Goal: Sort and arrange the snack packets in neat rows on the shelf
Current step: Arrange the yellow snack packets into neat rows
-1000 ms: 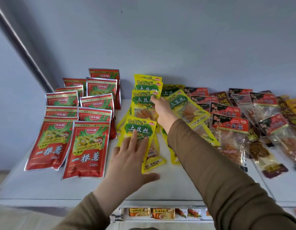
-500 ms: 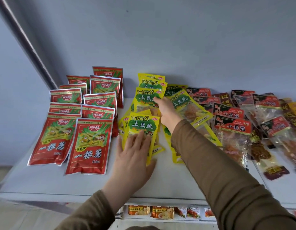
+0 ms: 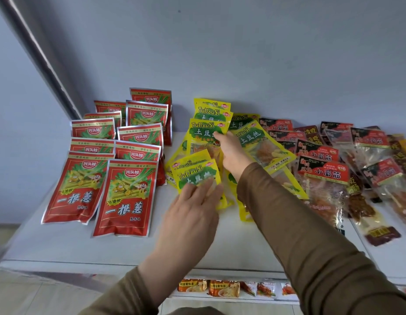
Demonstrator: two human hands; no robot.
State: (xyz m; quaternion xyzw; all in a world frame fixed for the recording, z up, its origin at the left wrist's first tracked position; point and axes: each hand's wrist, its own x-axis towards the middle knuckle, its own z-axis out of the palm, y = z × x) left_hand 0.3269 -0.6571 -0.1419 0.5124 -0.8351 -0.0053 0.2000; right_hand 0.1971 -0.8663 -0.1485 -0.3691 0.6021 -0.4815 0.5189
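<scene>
Yellow-green TuDouSi packets lie in the middle of the white shelf (image 3: 61, 244). My left hand (image 3: 193, 212) lies flat with fingers spread on the nearest yellow packet (image 3: 197, 173), which looks blurred. My right hand (image 3: 231, 153) reaches further back and pinches the corner of an upright yellow packet (image 3: 205, 133) in the back stack. Another yellow packet (image 3: 261, 146) lies tilted just right of that hand. Red packets (image 3: 127, 196) sit in two neat overlapping rows on the left.
Red-and-black labelled clear packets (image 3: 322, 176) lie loosely piled on the right, with darker ones (image 3: 361, 205) beyond. A grey wall stands behind the shelf. Below the front edge, a lower shelf holds orange packets (image 3: 222, 288).
My left hand has slid the nearest yellow packet away from me, toward the back stack. My right hand stays at the upright yellow packet. The view has shifted slightly.
</scene>
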